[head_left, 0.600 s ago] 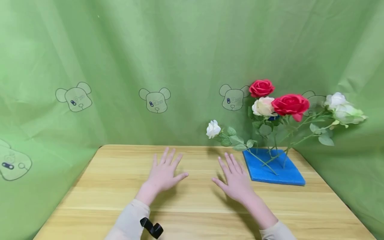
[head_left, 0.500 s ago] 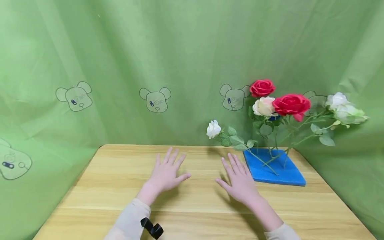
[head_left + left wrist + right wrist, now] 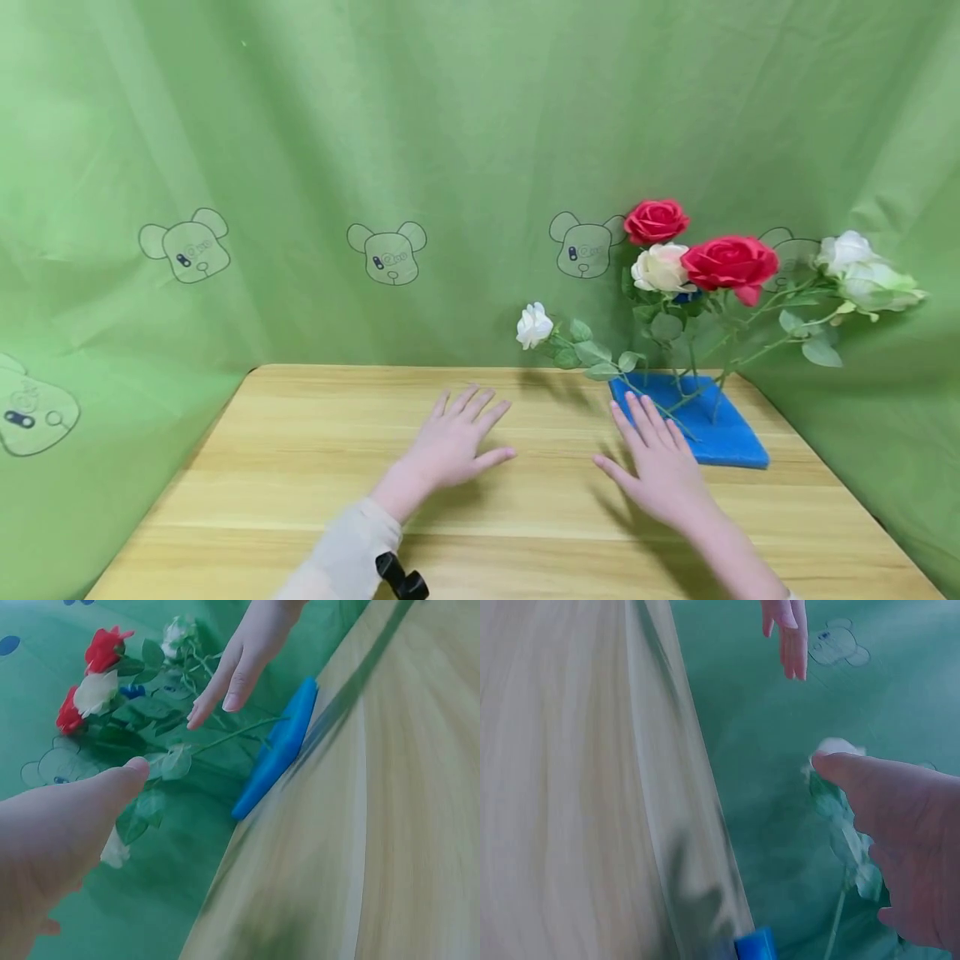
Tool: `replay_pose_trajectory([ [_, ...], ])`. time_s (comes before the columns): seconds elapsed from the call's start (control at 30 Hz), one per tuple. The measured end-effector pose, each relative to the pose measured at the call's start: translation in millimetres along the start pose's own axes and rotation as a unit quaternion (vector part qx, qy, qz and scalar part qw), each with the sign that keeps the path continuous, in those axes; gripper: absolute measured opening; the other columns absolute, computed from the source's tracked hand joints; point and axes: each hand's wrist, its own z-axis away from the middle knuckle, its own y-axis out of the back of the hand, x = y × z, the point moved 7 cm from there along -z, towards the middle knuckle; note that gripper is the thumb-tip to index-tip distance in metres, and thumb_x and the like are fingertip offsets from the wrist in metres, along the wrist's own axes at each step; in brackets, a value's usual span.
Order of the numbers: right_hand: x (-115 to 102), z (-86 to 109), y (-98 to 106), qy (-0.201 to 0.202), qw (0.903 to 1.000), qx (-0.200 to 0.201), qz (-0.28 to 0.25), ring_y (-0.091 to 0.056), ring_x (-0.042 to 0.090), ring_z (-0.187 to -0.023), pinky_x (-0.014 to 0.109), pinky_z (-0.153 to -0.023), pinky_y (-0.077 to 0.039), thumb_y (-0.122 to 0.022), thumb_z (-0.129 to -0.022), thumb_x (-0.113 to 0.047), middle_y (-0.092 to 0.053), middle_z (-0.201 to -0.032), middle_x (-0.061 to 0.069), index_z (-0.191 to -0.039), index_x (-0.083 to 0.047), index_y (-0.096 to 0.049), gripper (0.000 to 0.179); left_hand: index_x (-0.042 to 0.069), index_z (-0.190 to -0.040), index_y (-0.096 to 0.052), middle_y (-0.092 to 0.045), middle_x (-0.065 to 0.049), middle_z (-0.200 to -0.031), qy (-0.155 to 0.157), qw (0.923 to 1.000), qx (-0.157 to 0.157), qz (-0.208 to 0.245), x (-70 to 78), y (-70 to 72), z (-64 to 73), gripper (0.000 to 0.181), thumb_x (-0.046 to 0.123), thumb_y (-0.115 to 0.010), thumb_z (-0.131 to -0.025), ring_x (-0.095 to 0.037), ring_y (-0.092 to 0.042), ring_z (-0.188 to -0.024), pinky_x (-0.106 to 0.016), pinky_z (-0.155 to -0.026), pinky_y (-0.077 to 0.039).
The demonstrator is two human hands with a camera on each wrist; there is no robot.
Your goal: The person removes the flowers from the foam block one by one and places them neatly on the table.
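Note:
My left hand (image 3: 450, 446) is held over the middle of the table with its fingers spread, and it holds nothing. To its right my right hand (image 3: 663, 475), also with fingers extended, overlaps the near left edge of the blue foam slab (image 3: 731, 446) in the head view. Artificial roses stand with their stems in that slab: two red roses (image 3: 731, 262), a cream rose (image 3: 662, 267), and white ones (image 3: 873, 287) leaning right. One white rose (image 3: 534, 326) tilts far left on a leafy stem. In the left wrist view the right hand (image 3: 251, 656) overlaps the greenery.
The wooden table (image 3: 300, 467) reaches back to a green curtain (image 3: 465, 167) printed with bear heads, which also hangs along both sides. A black wrist device (image 3: 402, 577) sits at the left sleeve (image 3: 345, 550).
Both hands have moved to the right, the right one now reaching over the edge of the blue slab in the head view. The roses stay where they were.

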Motion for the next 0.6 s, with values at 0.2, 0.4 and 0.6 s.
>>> replay_pose_trajectory([
  [0.2, 28, 9.3, 10, -0.015, 0.9998, 0.010, 0.009, 0.004, 0.035, -0.152, 0.054, -0.122, 0.009, -0.049, -0.097, -0.054, -0.004, -0.164, 0.016, -0.157, -0.013, -0.016, 0.080, 0.029, -0.152, -0.033, -0.034, -0.002, -0.158, -0.024, 0.9994, 0.025, 0.003, 18.8, 1.0, -10.7, 0.068, 0.067, -0.037, -0.095, -0.027, -0.030, -0.147, -0.057, -0.120, -0.024],
  [0.4, 56, 17.2, 16, -0.031, 0.9991, 0.025, 0.015, 0.010, 0.034, -0.151, 0.052, -0.121, 0.016, -0.047, -0.098, -0.052, -0.005, -0.163, 0.019, -0.157, -0.012, -0.013, 0.079, 0.028, -0.149, -0.037, -0.039, -0.001, -0.155, -0.038, 0.9980, 0.050, 0.009, 36.0, 1.4, -21.0, 0.066, 0.066, -0.037, -0.095, -0.025, -0.035, -0.144, -0.054, -0.118, -0.030],
  [0.6, 86, 19.5, 16, -0.043, 0.9981, 0.042, 0.016, 0.008, 0.038, -0.151, 0.066, -0.118, 0.002, -0.048, -0.098, -0.051, -0.007, -0.161, 0.024, -0.156, -0.008, -0.015, 0.079, 0.027, -0.147, -0.041, -0.044, 0.001, -0.152, -0.043, 0.9961, 0.076, 0.011, 49.1, 1.4, -32.9, 0.064, 0.066, -0.037, -0.096, -0.024, -0.039, -0.142, -0.050, -0.117, -0.034],
])
